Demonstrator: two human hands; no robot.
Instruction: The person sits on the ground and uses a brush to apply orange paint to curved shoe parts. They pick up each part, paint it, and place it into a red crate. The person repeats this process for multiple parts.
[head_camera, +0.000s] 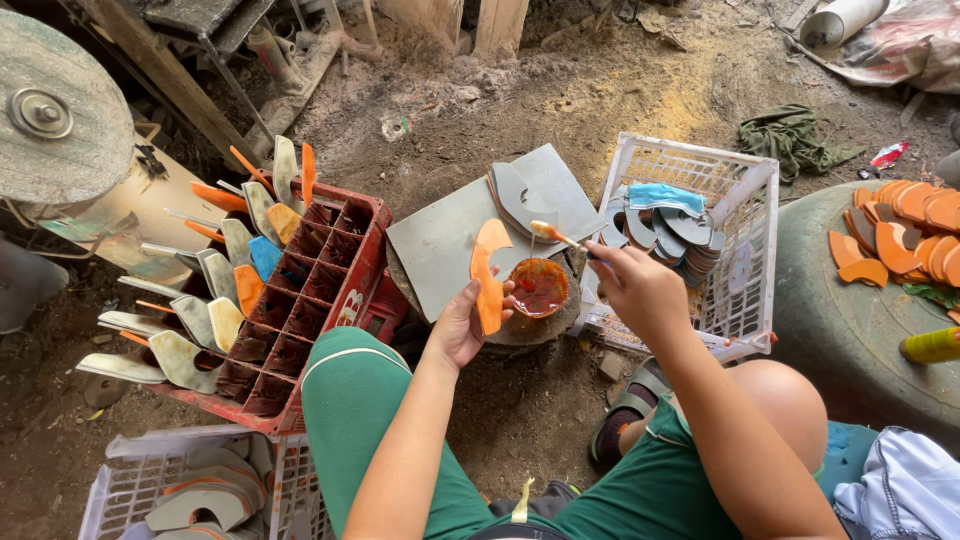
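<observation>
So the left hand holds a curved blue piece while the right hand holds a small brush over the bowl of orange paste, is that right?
Not quite. In the head view the curved piece in the left hand is orange, not blue. The rest holds: the right hand holds a small brush over the round bowl of orange paste.

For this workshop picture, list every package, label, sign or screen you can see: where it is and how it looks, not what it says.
Red crate: left of the left hand, divided into cells, white lettering on its side.
Small wrapper: on the dirt at upper right, red and white, crumpled.
No signs or screens.
</observation>
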